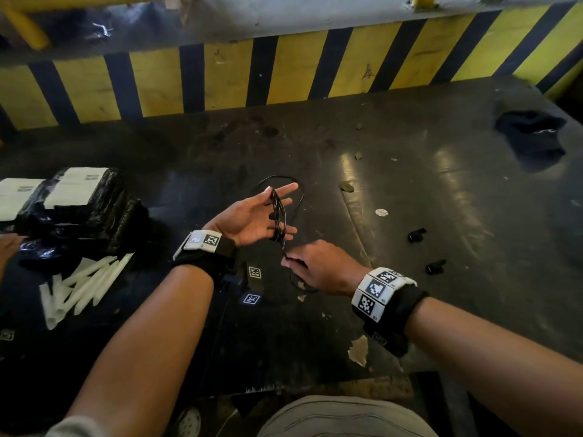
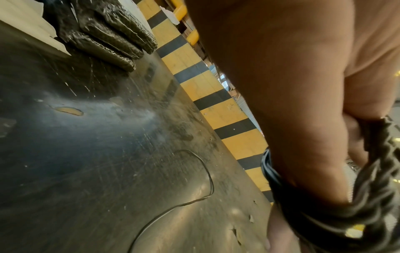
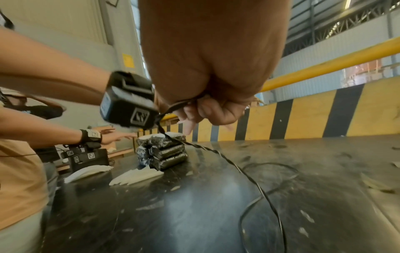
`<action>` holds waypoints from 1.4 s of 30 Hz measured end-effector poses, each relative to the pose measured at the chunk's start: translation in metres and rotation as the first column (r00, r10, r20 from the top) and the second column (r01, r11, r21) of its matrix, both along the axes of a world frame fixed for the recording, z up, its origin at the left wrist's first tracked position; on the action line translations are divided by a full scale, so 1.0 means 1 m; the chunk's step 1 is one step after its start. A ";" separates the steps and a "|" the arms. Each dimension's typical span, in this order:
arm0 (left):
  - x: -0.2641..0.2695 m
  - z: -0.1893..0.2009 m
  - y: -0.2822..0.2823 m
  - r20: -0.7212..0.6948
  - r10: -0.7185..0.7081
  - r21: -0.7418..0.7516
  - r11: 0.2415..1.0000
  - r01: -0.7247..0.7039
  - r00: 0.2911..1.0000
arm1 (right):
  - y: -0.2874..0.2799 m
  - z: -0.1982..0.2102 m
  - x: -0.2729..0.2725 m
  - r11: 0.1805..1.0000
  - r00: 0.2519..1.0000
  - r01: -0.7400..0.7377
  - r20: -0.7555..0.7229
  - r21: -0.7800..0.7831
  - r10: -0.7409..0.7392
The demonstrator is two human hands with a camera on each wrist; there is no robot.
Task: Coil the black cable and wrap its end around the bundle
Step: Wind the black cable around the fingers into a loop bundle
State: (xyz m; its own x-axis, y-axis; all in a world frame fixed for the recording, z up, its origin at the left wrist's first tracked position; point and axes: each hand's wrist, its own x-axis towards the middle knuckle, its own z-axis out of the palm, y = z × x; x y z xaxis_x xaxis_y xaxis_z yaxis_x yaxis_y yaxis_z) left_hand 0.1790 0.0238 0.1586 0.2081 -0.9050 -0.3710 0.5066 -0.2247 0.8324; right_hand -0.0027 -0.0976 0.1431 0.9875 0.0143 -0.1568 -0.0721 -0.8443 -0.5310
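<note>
The left hand (image 1: 252,217), palm up with fingers spread straight, carries the coiled black cable (image 1: 277,216) (looped around its fingers); the right hand (image 1: 318,266) pinches its loose end above the dark surface (image 1: 410,190).

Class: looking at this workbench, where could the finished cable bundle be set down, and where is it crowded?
Bare table lies between the striped wall and the hands, and right of the loose cable short of the black cloth. Crowded: the left, with wrapped packs and white sticks.
</note>
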 end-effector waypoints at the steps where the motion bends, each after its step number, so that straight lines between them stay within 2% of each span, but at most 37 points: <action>1: 0.000 -0.003 0.000 0.001 0.006 0.014 1.000 -0.006 1.000 | -0.001 0.005 -0.001 1.000 1.000 0.000 -0.004 -0.024 0.000; 4: -0.005 -0.007 0.000 0.029 0.042 0.061 0.997 -0.044 0.999 | -0.003 0.018 -0.002 0.997 0.999 -0.016 -0.031 -0.079 0.014; 9: -0.008 -0.016 0.005 0.079 0.029 0.183 0.982 -0.043 0.996 | -0.007 0.040 0.005 0.998 0.996 -0.038 -0.077 -0.055 0.034; 14: -0.016 -0.020 0.012 0.099 -0.089 0.272 0.960 0.059 0.991 | -0.020 0.067 0.022 0.995 0.994 -0.027 -0.108 -0.092 0.017; 18: -0.026 -0.038 0.022 0.074 -0.228 0.326 0.925 0.193 0.971 | -0.030 0.095 0.035 0.999 1.000 0.009 -0.008 -0.037 -0.010; 20: -0.031 -0.048 0.030 0.037 -0.244 0.356 0.909 0.215 0.969 | -0.039 0.111 0.042 0.999 1.000 -0.023 0.012 -0.038 0.024; 25: -0.034 -0.055 0.045 0.011 -0.243 0.394 0.893 0.219 0.970 | -0.048 0.124 0.047 0.986 0.958 -0.164 -0.235 0.031 0.167; 26: -0.034 -0.055 0.047 0.008 -0.240 0.399 0.891 0.217 0.971 | -0.048 0.120 0.050 0.986 0.962 -0.166 -0.218 0.008 0.164; 29: -0.038 -0.051 0.052 -0.005 -0.275 0.377 0.890 0.257 0.961 | -0.050 0.105 0.061 0.990 0.996 -0.080 -0.037 -0.113 0.076; 31: -0.042 -0.049 0.054 -0.026 -0.291 0.340 0.897 0.282 0.956 | -0.051 0.097 0.069 0.990 0.998 0.003 0.067 -0.138 0.007; 34: -0.050 -0.047 0.051 -0.052 -0.283 0.254 0.924 0.286 0.958 | -0.050 0.088 0.076 0.984 0.985 0.049 0.170 -0.169 -0.020; 39: -0.061 -0.037 0.052 -0.128 -0.179 0.101 0.976 0.192 0.976 | -0.062 0.075 0.078 0.972 0.969 0.085 0.247 -0.218 -0.030; 42: -0.065 -0.025 0.054 -0.164 -0.169 0.014 0.985 0.173 0.972 | -0.070 0.062 0.073 0.982 0.957 0.088 0.287 -0.165 -0.037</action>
